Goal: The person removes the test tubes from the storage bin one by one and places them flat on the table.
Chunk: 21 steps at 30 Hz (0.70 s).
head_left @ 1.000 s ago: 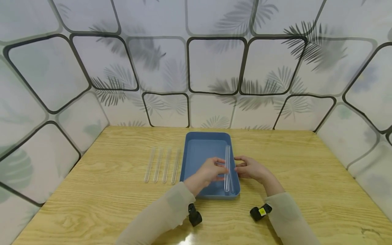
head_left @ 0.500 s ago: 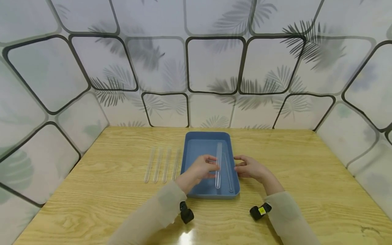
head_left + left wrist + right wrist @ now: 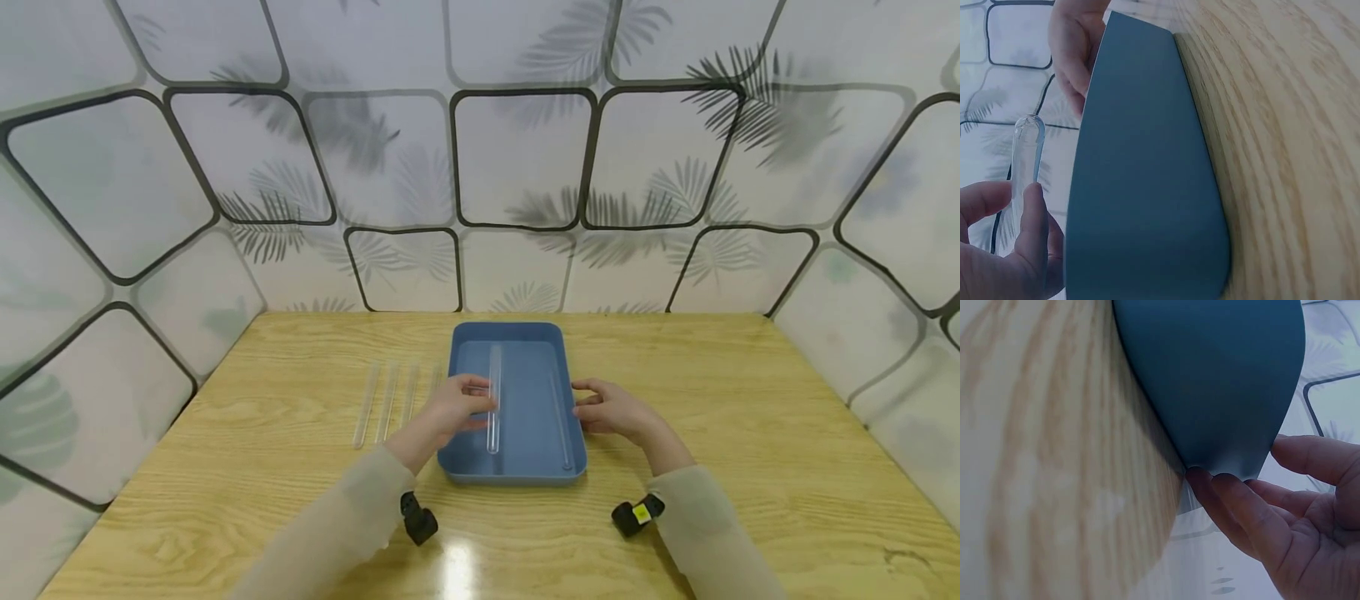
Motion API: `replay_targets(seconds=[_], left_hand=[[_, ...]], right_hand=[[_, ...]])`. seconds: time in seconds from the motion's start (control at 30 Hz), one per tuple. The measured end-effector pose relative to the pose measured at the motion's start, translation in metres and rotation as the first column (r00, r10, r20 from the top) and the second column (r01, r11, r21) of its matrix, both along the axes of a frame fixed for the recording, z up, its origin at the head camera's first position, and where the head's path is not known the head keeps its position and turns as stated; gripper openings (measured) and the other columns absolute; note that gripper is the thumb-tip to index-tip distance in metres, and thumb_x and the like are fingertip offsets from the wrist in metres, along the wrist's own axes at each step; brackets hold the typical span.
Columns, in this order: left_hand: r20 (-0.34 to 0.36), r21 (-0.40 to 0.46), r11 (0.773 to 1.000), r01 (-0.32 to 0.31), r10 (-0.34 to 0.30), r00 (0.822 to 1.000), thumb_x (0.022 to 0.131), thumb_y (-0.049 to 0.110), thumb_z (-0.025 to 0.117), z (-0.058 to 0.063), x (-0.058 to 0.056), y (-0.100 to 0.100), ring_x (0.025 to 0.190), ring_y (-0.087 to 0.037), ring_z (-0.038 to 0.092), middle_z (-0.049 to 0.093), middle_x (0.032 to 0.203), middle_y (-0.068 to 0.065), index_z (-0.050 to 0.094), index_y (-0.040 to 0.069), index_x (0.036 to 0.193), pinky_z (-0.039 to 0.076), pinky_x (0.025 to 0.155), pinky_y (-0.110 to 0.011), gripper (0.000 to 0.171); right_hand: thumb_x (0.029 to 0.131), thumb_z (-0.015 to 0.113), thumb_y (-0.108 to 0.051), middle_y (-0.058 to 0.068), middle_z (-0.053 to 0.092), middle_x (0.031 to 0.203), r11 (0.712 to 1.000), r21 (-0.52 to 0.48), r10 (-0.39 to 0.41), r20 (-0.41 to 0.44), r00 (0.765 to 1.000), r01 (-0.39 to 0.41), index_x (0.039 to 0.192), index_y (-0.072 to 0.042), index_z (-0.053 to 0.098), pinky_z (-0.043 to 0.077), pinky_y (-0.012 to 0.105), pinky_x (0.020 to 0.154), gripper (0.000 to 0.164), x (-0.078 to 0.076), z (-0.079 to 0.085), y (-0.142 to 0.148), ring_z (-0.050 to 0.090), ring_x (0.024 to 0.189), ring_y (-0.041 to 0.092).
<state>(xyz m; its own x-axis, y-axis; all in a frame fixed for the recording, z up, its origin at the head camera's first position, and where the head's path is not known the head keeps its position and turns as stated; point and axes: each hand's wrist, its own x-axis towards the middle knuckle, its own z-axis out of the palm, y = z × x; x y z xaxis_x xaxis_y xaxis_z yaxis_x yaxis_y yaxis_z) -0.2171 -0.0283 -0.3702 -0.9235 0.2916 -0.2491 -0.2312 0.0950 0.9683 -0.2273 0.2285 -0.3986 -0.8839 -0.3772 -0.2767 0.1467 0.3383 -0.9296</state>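
Note:
My left hand (image 3: 448,410) pinches a clear test tube (image 3: 494,417) between thumb and fingers, above the left half of the blue tray (image 3: 517,479). In the left wrist view the tube's rounded end (image 3: 1029,128) points up past the fingertips. A second clear test tube (image 3: 562,429) lies inside the tray along its right wall. Against the tray's outer right side rest the fingertips of my right hand (image 3: 618,414), with the thumb near the rim in the right wrist view. The left forearm partly covers several other clear tubes (image 3: 365,408) lined up on the table left of the tray.
The wooden table (image 3: 750,400) carries the tray near its middle. Patterned fabric walls (image 3: 525,158) enclose it at the back and sides. Small black cameras (image 3: 418,518) are strapped at the wrists.
My left hand has moved left across the tray with the test tube, away from the tube lying by the right wall. The right hand stays at the tray's side.

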Motion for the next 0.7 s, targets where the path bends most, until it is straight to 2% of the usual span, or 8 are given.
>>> replay_targets(seconds=[0.17, 0.23, 0.43, 0.7], left_hand=[[-0.004, -0.023, 1.000, -0.017, 0.017, 1.000, 0.085, 0.000, 0.055, -0.001, -0.001, -0.010, 0.094, -0.027, 0.054, 0.045, 0.108, -0.018, 0.043, -0.006, 0.121, 0.050, 0.075, -0.035, 0.039], [-0.009, -0.037, 0.999, -0.021, 0.020, 1.000, 0.085, 0.002, 0.056, -0.008, -0.004, -0.014, 0.094, -0.025, 0.055, 0.046, 0.108, -0.017, 0.044, -0.004, 0.122, 0.050, 0.074, -0.034, 0.039], [-0.013, -0.065, 0.997, -0.034, 0.034, 0.999, 0.085, 0.003, 0.057, -0.008, -0.002, -0.021, 0.089, -0.023, 0.056, 0.048, 0.105, -0.015, 0.045, -0.003, 0.121, 0.050, 0.073, -0.034, 0.039], [-0.010, -0.041, 0.998, -0.054, 0.054, 0.998, 0.084, -0.001, 0.056, -0.009, 0.001, -0.027, 0.088, -0.023, 0.057, 0.049, 0.103, -0.015, 0.046, -0.005, 0.120, 0.051, 0.073, -0.035, 0.038]], right_hand=[[0.090, 0.049, -0.005, 0.036, 0.033, 0.125, 1.000, 0.001, 0.005, -0.013, 1.000, -0.005, 0.136, 0.008, 0.017, 0.044, 0.043, 0.084, 0.058, 0.000, 0.000, 0.001, 0.046, 0.108, 0.038], [0.090, 0.049, -0.005, 0.036, 0.034, 0.125, 1.000, 0.001, 0.007, -0.015, 1.000, -0.007, 0.136, 0.008, 0.017, 0.044, 0.043, 0.085, 0.058, -0.001, 0.000, 0.001, 0.046, 0.109, 0.039], [0.090, 0.049, -0.005, 0.036, 0.033, 0.126, 1.000, -0.003, 0.011, -0.010, 1.000, -0.012, 0.136, 0.008, 0.017, 0.044, 0.043, 0.085, 0.058, 0.000, 0.000, 0.001, 0.045, 0.110, 0.039], [0.090, 0.049, -0.005, 0.036, 0.032, 0.127, 1.000, -0.003, 0.011, -0.005, 1.000, -0.011, 0.136, 0.008, 0.017, 0.044, 0.042, 0.085, 0.058, 0.000, 0.000, 0.001, 0.044, 0.110, 0.039]])
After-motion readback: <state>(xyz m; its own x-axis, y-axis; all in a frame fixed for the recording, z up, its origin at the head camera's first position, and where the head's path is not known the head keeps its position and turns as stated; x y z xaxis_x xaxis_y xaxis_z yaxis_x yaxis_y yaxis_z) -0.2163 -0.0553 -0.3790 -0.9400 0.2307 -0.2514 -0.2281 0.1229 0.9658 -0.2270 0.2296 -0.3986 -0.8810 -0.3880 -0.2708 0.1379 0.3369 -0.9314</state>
